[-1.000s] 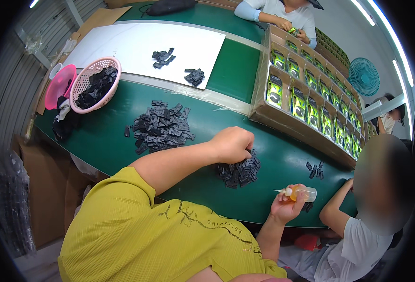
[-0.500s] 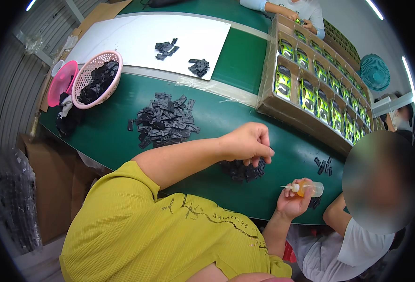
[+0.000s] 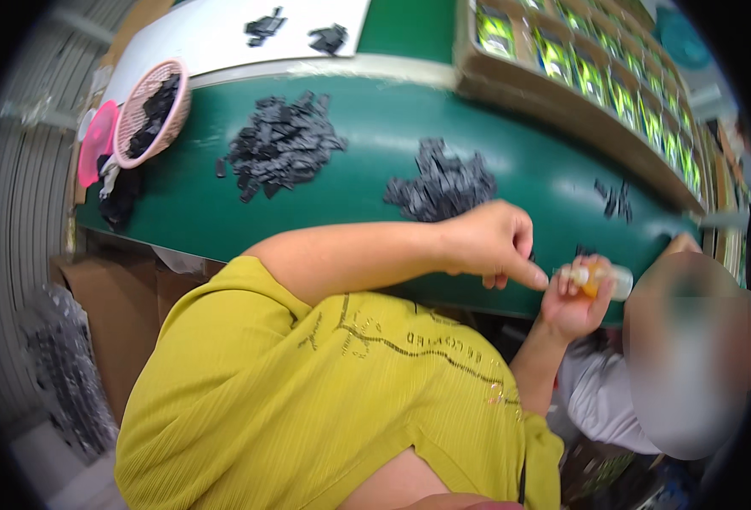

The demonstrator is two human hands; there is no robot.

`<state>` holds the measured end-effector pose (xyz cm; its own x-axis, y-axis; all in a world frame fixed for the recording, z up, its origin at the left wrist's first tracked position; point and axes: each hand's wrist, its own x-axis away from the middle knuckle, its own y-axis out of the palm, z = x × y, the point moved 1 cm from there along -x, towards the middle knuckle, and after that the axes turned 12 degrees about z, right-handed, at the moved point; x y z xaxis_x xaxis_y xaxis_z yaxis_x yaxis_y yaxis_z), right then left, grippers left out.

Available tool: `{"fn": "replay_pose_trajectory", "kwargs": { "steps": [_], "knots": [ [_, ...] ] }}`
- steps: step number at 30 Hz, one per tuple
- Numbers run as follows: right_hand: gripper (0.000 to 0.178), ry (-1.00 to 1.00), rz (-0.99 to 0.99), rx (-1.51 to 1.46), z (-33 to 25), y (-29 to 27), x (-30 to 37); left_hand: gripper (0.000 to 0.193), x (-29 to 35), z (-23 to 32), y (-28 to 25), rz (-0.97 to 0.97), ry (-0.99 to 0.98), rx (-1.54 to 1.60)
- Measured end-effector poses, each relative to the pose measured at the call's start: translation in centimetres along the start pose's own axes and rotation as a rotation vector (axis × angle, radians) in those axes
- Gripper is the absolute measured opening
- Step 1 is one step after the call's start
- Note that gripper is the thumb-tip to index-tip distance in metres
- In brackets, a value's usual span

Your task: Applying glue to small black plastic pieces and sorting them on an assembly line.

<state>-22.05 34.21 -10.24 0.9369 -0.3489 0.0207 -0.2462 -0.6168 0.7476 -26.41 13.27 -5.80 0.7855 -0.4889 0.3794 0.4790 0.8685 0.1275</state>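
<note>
My right hand (image 3: 573, 308) holds a small clear squeeze bottle (image 3: 618, 281) with orange liquid and a thin nozzle pointing left. Close to that nozzle is my left hand (image 3: 496, 242), its fingers curled and its thumb stretched toward the tip. A dark bit shows by the left fingers, but whether they grip it is unclear. Just beyond the left hand lies a heap of small black plastic pieces (image 3: 443, 183) on the green table (image 3: 358, 119). A larger pile of similar pieces (image 3: 282, 144) lies farther left.
A pink basket (image 3: 182, 106) of black pieces and a bright pink bowl (image 3: 97, 149) stand at the left. Two small piles lie on a white board (image 3: 214, 38). A divided cardboard tray (image 3: 511, 78) of green packages stands back right. A co-worker (image 3: 690, 357) sits close at right.
My view has shifted, so the table appears higher. My left hand has come away from the near heap toward the bottle's nozzle, and the two hands are closer together.
</note>
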Motion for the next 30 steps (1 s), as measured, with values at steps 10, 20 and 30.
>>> {"fn": "replay_pose_trajectory", "kwargs": {
  "steps": [10,20,30],
  "knots": [
    [0.024,-0.334,0.094,0.249,1.1,0.3,2.8,0.028,-0.9,-2.6,1.4,0.116,-0.003,-0.088],
    [0.023,-0.447,0.014,0.4,2.0,0.3,3.2,0.024,-0.9,-2.7,1.3,0.101,-0.028,-0.089],
    [0.02,-0.467,0.017,0.465,2.0,0.9,3.2,0.024,-0.8,-2.1,1.3,0.09,-0.047,-0.11]
  ]
}}
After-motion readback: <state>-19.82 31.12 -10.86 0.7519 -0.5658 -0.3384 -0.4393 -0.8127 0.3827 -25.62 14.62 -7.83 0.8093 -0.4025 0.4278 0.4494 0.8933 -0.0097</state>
